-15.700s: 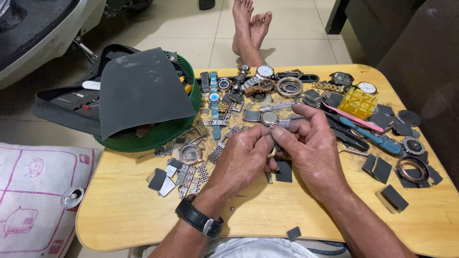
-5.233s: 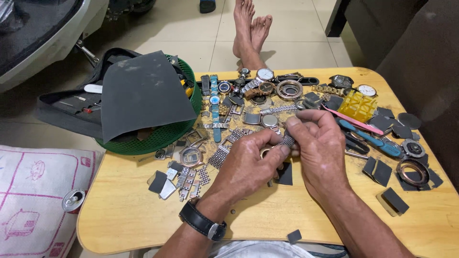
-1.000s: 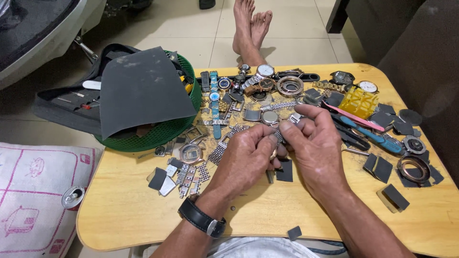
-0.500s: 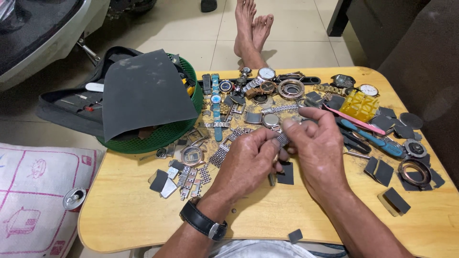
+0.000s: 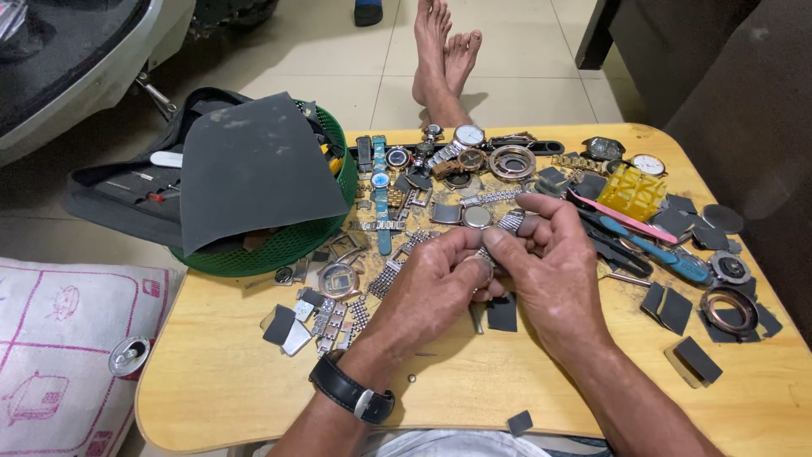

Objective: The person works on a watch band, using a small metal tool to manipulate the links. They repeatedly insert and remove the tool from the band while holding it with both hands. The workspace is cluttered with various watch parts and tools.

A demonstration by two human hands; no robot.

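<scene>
1. The metal watch band [image 5: 510, 222] is pinched between both hands above the middle of the wooden table [image 5: 220, 381]; only a short run of its silver links shows past the fingers.
2. The left hand [image 5: 436, 283] is closed on the band from the left, its fingers curled under and its thumb pressed on top. A black wristwatch [image 5: 351, 398] sits on that wrist.
3. The right hand [image 5: 545, 262] is closed on the same band from the right, thumb and forefinger clamped on it. The two hands touch each other.
4. Just under the hands on the table lies a dark square of sandpaper [image 5: 502, 313].
5. Left of the hands lie loose band links [image 5: 338, 317] and a square watch case [image 5: 337, 278].
6. Further left stands a green basket [image 5: 288, 241] with a large grey sheet of sandpaper [image 5: 254, 165] draped over it.
7. Beyond the hands, at the far side of the table, lie several watches [image 5: 468, 135] and a round bezel ring [image 5: 512, 162].
8. Right of the hands lie a yellow plastic holder [image 5: 631, 191], a pink tool [image 5: 622, 218] and a blue-handled tool [image 5: 668, 258].
9. Near the right edge of the table sits a round watch case [image 5: 729, 310] among more dark sandpaper pieces.
10. Past the far edge of the table, a person's bare feet [image 5: 444, 51] rest on the tiled floor.
</scene>
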